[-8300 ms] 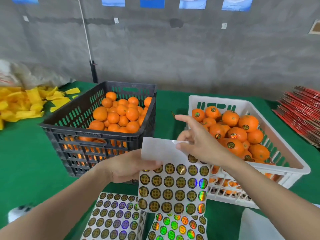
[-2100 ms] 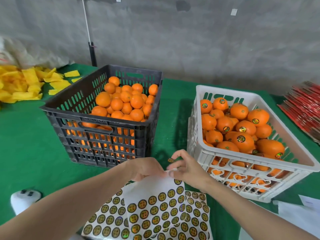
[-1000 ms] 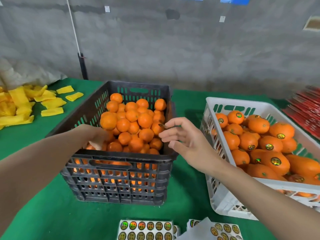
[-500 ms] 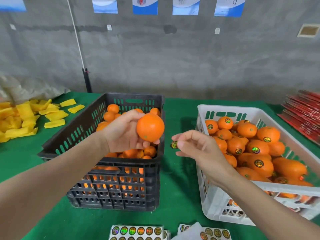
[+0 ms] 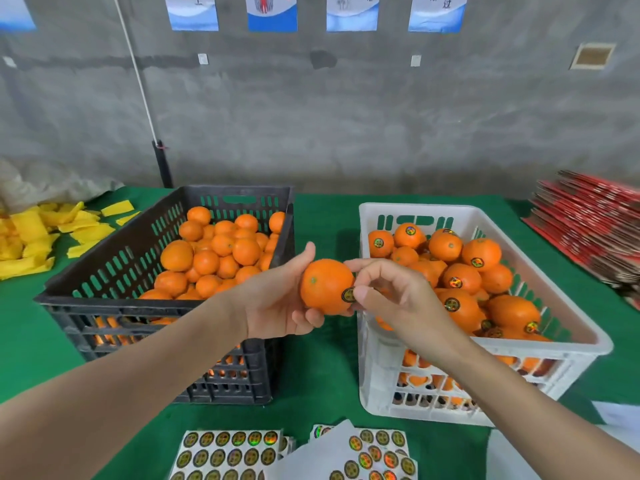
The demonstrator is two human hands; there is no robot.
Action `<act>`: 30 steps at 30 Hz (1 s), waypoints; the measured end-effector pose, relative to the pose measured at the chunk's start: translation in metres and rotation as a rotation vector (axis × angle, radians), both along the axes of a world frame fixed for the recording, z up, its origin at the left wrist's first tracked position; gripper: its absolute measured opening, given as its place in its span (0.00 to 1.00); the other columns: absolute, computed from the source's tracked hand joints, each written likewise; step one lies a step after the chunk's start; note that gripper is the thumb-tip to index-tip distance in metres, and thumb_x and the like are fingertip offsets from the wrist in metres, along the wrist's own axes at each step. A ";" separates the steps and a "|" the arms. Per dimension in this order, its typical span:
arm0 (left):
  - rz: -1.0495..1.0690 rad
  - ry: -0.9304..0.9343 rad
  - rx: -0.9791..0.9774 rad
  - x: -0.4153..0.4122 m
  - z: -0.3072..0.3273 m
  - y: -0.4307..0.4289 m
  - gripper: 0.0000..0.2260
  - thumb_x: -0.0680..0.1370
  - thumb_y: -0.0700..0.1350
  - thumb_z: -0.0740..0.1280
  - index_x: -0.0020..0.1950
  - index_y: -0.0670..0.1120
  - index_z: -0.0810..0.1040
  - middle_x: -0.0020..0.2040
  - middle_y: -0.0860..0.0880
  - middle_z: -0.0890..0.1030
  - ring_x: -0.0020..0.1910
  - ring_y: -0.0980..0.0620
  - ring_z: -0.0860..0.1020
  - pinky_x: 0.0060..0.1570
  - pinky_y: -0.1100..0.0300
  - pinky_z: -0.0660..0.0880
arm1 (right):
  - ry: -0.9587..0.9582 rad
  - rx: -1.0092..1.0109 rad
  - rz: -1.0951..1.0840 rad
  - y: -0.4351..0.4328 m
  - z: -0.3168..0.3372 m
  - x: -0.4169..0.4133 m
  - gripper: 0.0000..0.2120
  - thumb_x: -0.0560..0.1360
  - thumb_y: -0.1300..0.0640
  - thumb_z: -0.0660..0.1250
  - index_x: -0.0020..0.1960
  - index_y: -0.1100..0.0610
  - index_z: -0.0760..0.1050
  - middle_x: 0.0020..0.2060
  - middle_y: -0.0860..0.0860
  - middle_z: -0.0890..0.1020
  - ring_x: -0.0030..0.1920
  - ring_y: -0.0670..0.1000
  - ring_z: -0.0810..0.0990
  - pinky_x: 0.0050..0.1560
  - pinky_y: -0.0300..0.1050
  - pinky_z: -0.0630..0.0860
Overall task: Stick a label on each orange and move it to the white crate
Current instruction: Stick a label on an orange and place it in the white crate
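Left hand [image 5: 273, 306] cups a likely firm, light, roll-prone orange [image 5: 322, 282] by its sides; right hand [image 5: 398, 299] pinches a label [image 5: 347, 294] onto it.

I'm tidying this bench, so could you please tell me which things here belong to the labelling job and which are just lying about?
For the job: orange in the left hand; label pressed on by the right hand; black crate; white crate; label sheets.
Lying about: yellow scraps; red stack; wall posters; white paper.
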State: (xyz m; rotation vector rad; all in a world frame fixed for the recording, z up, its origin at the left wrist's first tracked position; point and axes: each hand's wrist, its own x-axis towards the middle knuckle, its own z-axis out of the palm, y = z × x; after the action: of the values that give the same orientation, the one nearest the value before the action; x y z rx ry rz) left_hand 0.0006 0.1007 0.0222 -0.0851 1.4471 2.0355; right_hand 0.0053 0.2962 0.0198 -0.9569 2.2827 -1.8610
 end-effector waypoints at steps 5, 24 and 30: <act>-0.032 0.057 -0.054 0.003 -0.004 0.014 0.26 0.69 0.62 0.67 0.59 0.46 0.78 0.44 0.39 0.82 0.23 0.56 0.71 0.20 0.68 0.68 | -0.289 -0.083 0.016 0.019 0.003 -0.002 0.08 0.78 0.63 0.62 0.41 0.56 0.75 0.50 0.49 0.81 0.45 0.46 0.81 0.48 0.42 0.79; 0.019 -0.075 -0.189 0.011 -0.007 0.077 0.31 0.63 0.71 0.63 0.45 0.42 0.75 0.31 0.45 0.75 0.19 0.56 0.66 0.16 0.68 0.64 | 0.182 0.302 -0.158 0.046 0.001 0.002 0.08 0.77 0.58 0.64 0.41 0.48 0.70 0.52 0.49 0.77 0.54 0.49 0.74 0.55 0.52 0.74; 0.029 -0.048 -0.258 0.010 -0.008 0.085 0.32 0.63 0.71 0.63 0.46 0.42 0.74 0.31 0.45 0.75 0.20 0.55 0.66 0.16 0.68 0.63 | 0.233 0.256 -0.214 0.052 -0.007 0.004 0.03 0.75 0.57 0.67 0.45 0.52 0.72 0.53 0.48 0.77 0.54 0.47 0.75 0.54 0.51 0.75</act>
State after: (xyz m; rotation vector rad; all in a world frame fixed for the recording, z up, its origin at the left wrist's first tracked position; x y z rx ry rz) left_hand 0.0103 0.1853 0.0146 -0.2617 1.6794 1.8457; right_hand 0.0089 0.3485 0.0123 -0.9678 2.7759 -1.5374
